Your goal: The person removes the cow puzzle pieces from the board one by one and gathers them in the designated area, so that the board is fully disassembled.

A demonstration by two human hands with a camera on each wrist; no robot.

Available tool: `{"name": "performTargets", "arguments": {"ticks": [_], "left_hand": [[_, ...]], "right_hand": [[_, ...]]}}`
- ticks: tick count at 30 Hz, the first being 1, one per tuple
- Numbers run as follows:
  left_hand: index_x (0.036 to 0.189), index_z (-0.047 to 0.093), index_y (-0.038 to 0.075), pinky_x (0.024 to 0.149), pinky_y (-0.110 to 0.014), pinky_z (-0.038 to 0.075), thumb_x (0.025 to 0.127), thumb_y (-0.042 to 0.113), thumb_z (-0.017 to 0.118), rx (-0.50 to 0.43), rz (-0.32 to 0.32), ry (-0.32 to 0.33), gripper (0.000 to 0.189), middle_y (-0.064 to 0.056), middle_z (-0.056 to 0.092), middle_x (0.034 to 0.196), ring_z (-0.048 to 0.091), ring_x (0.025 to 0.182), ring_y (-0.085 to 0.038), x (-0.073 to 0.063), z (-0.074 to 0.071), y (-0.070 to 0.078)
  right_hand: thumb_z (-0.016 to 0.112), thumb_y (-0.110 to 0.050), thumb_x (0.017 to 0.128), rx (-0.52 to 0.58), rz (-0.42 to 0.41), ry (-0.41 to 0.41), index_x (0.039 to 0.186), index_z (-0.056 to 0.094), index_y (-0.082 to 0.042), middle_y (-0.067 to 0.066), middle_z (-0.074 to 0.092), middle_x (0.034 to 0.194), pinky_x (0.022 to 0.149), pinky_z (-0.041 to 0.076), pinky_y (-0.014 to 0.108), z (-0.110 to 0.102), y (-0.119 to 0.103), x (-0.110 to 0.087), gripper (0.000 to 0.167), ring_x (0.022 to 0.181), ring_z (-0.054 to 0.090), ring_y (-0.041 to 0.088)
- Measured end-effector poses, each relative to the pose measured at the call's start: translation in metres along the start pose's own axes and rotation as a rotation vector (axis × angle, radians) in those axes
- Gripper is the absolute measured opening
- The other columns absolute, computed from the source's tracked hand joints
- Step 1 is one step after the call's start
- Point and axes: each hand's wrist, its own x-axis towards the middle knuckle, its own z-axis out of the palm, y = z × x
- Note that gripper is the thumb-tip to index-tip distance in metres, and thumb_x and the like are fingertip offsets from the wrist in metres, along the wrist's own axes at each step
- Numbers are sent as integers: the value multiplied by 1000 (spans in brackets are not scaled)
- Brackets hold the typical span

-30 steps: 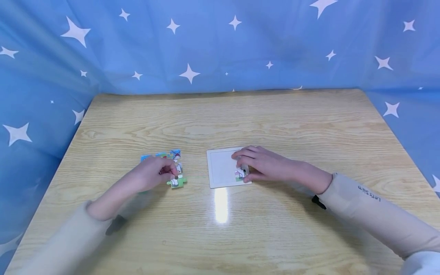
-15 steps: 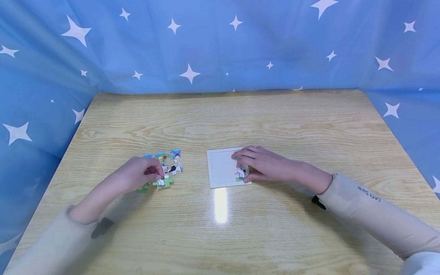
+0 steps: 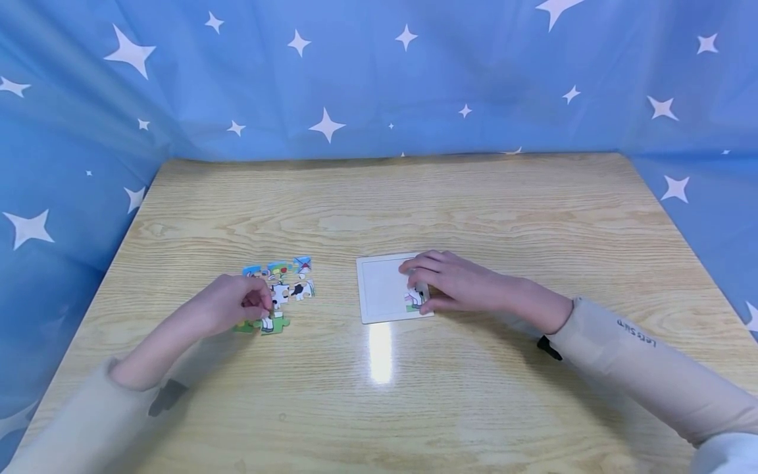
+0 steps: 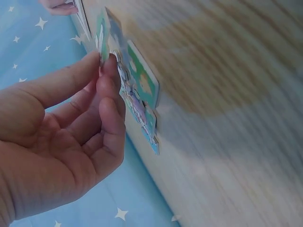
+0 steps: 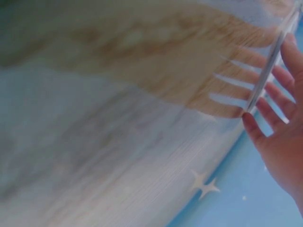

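Note:
My left hand (image 3: 227, 304) pinches a green jigsaw piece (image 3: 275, 325) with white animal legs on it, between thumb and fingertips. In the left wrist view this piece (image 4: 102, 35) stands tilted on edge, close to the other pieces. Loose jigsaw pieces lie just beyond the hand, among them a black-and-white one (image 3: 303, 289) and a blue one (image 3: 303, 264). The fingers of my right hand (image 3: 453, 284) rest spread over the right side of a white puzzle tray (image 3: 381, 289). Beneath them a pink, white and green piece (image 3: 412, 301) sits in the tray's lower right corner, partly covered.
Both hands work over a wood-grain table (image 3: 497, 217). Along its far edge and left side hangs a blue curtain (image 3: 367, 79) with white stars. A bright light reflection lies on the tabletop in front of the tray.
My left hand has carried the green piece leftward and slightly nearer, uncovering the black-and-white pieces behind it. My right hand and the tray stay where they were.

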Motion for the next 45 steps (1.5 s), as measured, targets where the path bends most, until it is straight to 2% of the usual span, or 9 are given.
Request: {"name": "performTargets", "arguments": {"ticks": [8, 20, 27, 35, 40, 45], "left_hand": [[88, 65, 8, 65, -30, 45, 90, -1, 75, 39, 2, 37, 14, 1, 61, 81, 54, 75, -16, 2, 4, -1], [89, 65, 8, 67, -32, 46, 90, 1, 76, 65, 15, 94, 13, 3, 66, 81, 60, 77, -15, 1, 2, 1], [92, 66, 7, 65, -29, 44, 92, 3, 75, 71, 14, 113, 10, 3, 60, 79, 54, 73, -15, 0, 3, 6], [92, 66, 8, 62, -26, 41, 93, 4, 74, 36, 107, 119, 8, 4, 57, 77, 50, 70, -13, 8, 9, 28], [91, 67, 9, 63, -26, 43, 92, 4, 75, 19, 171, 121, 10, 5, 60, 77, 51, 69, -12, 18, 13, 45], [89, 67, 11, 62, -26, 43, 92, 4, 75, 37, 197, 99, 11, 6, 59, 75, 49, 66, -11, 31, 21, 57]], "right_hand": [[80, -33, 89, 13, 6, -6, 112, 59, -10, 10, 58, 138, 97, 46, 49, 0, 0, -1, 39, 127, 53, 31], [80, -33, 88, 7, -11, 6, 112, 59, -10, 11, 59, 137, 97, 46, 48, 0, 0, 0, 39, 126, 54, 30], [80, -33, 89, 14, -4, -4, 112, 58, -9, 10, 58, 138, 97, 46, 49, 0, 0, 1, 40, 127, 53, 30], [80, -33, 89, 19, 5, -16, 113, 58, -9, 10, 58, 138, 98, 45, 50, -1, -1, 1, 40, 127, 53, 31], [80, -32, 89, 23, 13, -13, 114, 58, -9, 11, 58, 138, 99, 45, 51, -1, -2, 0, 40, 128, 53, 32], [79, -32, 90, 27, 14, -14, 116, 59, -9, 10, 58, 139, 100, 44, 51, -1, -1, 0, 41, 128, 53, 31]]}}
